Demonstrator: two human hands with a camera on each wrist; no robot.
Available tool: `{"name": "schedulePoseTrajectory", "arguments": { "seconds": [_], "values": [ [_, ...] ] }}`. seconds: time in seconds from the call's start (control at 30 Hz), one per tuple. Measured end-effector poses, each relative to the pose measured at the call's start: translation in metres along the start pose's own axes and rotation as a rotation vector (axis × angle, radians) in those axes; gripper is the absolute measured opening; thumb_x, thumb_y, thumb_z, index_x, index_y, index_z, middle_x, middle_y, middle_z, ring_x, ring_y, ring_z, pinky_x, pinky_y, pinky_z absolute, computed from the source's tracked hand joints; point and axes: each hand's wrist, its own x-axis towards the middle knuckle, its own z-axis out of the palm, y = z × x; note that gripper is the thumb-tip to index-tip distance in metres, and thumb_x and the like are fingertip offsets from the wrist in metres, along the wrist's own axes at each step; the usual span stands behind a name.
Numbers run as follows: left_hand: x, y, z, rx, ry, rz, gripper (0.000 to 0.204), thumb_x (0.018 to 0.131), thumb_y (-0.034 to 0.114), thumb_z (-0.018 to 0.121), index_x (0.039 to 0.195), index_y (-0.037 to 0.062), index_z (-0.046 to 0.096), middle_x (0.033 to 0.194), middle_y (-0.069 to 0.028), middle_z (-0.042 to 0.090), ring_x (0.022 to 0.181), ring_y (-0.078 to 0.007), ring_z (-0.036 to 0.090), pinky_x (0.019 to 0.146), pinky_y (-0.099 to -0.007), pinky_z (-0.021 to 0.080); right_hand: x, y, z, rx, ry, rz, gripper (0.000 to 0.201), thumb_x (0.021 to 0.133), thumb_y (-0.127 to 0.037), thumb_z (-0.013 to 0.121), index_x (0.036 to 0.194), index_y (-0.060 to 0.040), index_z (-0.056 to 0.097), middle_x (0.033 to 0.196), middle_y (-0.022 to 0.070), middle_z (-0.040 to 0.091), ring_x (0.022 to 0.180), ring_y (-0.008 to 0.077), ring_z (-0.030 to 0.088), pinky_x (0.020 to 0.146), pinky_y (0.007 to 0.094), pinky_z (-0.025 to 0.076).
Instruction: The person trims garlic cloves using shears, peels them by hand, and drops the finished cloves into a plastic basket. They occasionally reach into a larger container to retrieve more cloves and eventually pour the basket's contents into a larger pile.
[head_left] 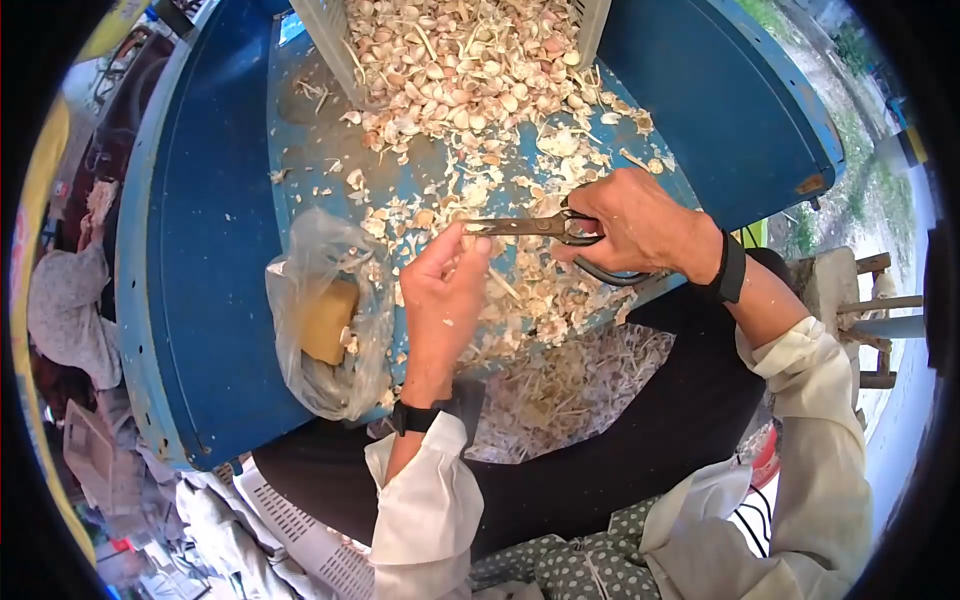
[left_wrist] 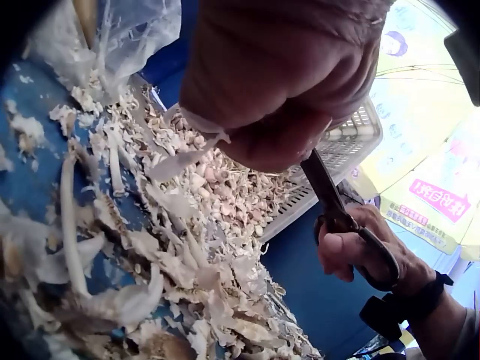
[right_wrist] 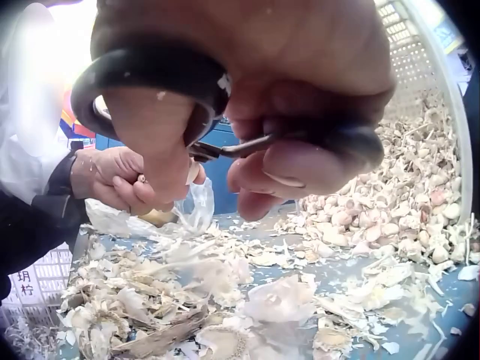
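Note:
My right hand (head_left: 645,225) holds a pair of dark scissors (head_left: 525,227), with the thumb and fingers through the black handle loops (right_wrist: 142,64). The blades look closed and point left, their tips right at the fingertips of my left hand (head_left: 438,295). Between thumb and fingers the left hand pinches a small garlic clove (right_wrist: 141,178), mostly hidden by the fingers. A strip of papery skin (left_wrist: 180,161) hangs below that hand in the left wrist view. Under both hands, garlic skins and stalks (head_left: 540,290) litter the blue tabletop (head_left: 310,165).
A pale plastic crate (head_left: 335,45) lies at the back, garlic cloves (head_left: 460,70) spilling from it. Left of the hands sits a clear plastic bag (head_left: 345,385) with a yellow-brown block (head_left: 328,320). Raised blue sides (head_left: 215,250) flank the work surface. More scraps (head_left: 570,390) lie below the front edge.

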Motion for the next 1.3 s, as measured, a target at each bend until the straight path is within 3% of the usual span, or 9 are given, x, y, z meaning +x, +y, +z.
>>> {"name": "schedulePoseTrajectory", "arguments": {
  "seconds": [0.17, 0.27, 0.47, 0.73, 0.93, 1.0, 1.07, 1.13, 1.3],
  "values": [
    [0.002, -0.006, -0.002, 0.042, -0.042, 0.019, 0.032, 0.087, 0.013, 0.066, 0.113, -0.005, 0.063, 0.078, 0.0041, 0.06, 0.065, 0.0, 0.046, 0.053, -0.018, 0.036, -0.005, 0.014, 0.022, 0.176, 0.03, -0.052, 0.044, 0.074, -0.039, 0.074, 0.059, -0.0018, 0.057, 0.051, 0.0152, 0.054, 0.052, 0.0333, 0.058, 0.051, 0.039, 0.046],
    [-0.001, 0.001, 0.005, 0.022, -0.085, 0.032, 0.019, 0.089, 0.01, 0.062, 0.104, -0.0023, 0.066, 0.067, 0.008, 0.05, 0.056, 0.0006, 0.038, 0.048, -0.0179, 0.029, -0.007, 0.02, 0.031, 0.79, -0.247, 0.142, 0.052, 0.081, -0.04, 0.072, 0.059, 0.003, 0.054, 0.045, 0.0042, 0.044, 0.042, 0.0108, 0.041, 0.042, 0.0317, 0.033],
    [-0.005, 0.001, 0.032, -0.155, -0.152, 0.067, 0.025, 0.09, 0.011, 0.062, 0.11, -0.0027, 0.061, 0.066, 0.0043, 0.051, 0.05, -0.0005, 0.04, 0.041, -0.018, 0.027, 0.011, 0.008, 0.049, 0.829, 0.337, 0.032, 0.05, 0.078, -0.04, 0.076, 0.067, 0.0017, 0.05, 0.052, 0.0029, 0.041, 0.054, 0.0096, 0.038, 0.047, 0.0318, 0.033],
    [-0.021, -0.026, 0.041, 0.235, 0.004, 0.408, 0.033, 0.086, 0.008, 0.064, 0.117, -0.0038, 0.06, 0.068, 0.0036, 0.051, 0.054, -0.0018, 0.041, 0.045, -0.0209, 0.031, -0.002, 0.005, 0.059, 1.015, 0.292, 0.031, 0.041, 0.078, -0.035, 0.076, 0.072, -0.0021, 0.052, 0.058, 0.0002, 0.046, 0.057, 0.0082, 0.042, 0.05, 0.0286, 0.031],
    [-0.041, -0.024, 0.041, -0.931, -0.127, -0.165, 0.026, 0.097, 0.025, 0.05, 0.111, 0.0043, 0.052, 0.078, 0.0003, 0.055, 0.059, -0.0055, 0.048, 0.043, -0.0181, 0.035, -0.006, -0.01, 0.032, 1.285, 0.13, 0.084, 0.028, 0.078, -0.025, 0.077, 0.073, -0.0061, 0.057, 0.066, -0.003, 0.057, 0.061, 0.0013, 0.049, 0.049, 0.0211, 0.035],
    [-0.046, -0.015, 0.053, -0.947, -0.027, -0.241, 0.026, 0.097, 0.027, 0.049, 0.11, 0.0053, 0.053, 0.079, 0.0009, 0.056, 0.061, -0.0054, 0.049, 0.043, -0.0172, 0.034, -0.007, -0.028, 0.034, 1.351, 0.154, 0.027, 0.03, 0.076, -0.026, 0.079, 0.076, -0.0032, 0.059, 0.068, 0.0013, 0.061, 0.063, 0.0051, 0.054, 0.053, 0.0243, 0.042],
    [-0.045, -0.014, 0.057, -0.968, 0.035, -0.32, 0.026, 0.098, 0.028, 0.047, 0.109, 0.0063, 0.054, 0.08, 0.0014, 0.057, 0.062, -0.0053, 0.05, 0.044, -0.0164, 0.034, -0.007, -0.03, 0.035, 0.795, 0.171, -0.069, 0.032, 0.074, -0.027, 0.079, 0.081, -0.0014, 0.061, 0.07, 0.0056, 0.063, 0.064, 0.0096, 0.058, 0.058, 0.0274, 0.046],
    [-0.044, -0.017, 0.053, -1.032, -0.016, -0.317, 0.026, 0.097, 0.029, 0.047, 0.111, 0.0083, 0.055, 0.082, 0.0018, 0.059, 0.067, -0.0056, 0.053, 0.046, -0.0149, 0.035, -0.006, -0.031, 0.039, 0.842, 0.228, -0.13, 0.024, 0.077, -0.017, 0.077, 0.08, 0.0, 0.061, 0.062, 0.0002, 0.053, 0.057, 0.0073, 0.04, 0.05, 0.0255, 0.034],
    [-0.035, -0.02, 0.027, -1.286, -0.088, -0.334, 0.018, 0.097, 0.016, 0.051, 0.114, 0.0092, 0.053, 0.101, -0.0086, 0.055, 0.077, -0.0116, 0.056, 0.042, -0.0129, 0.039, 0.04, 0.009, 0.014, 0.651, 0.458, 0.219, 0.017, 0.078, -0.013, 0.074, 0.084, -0.0001, 0.065, 0.061, -0.0008, 0.052, 0.058, 0.0047, 0.044, 0.051, 0.0248, 0.035]
  ]
}}
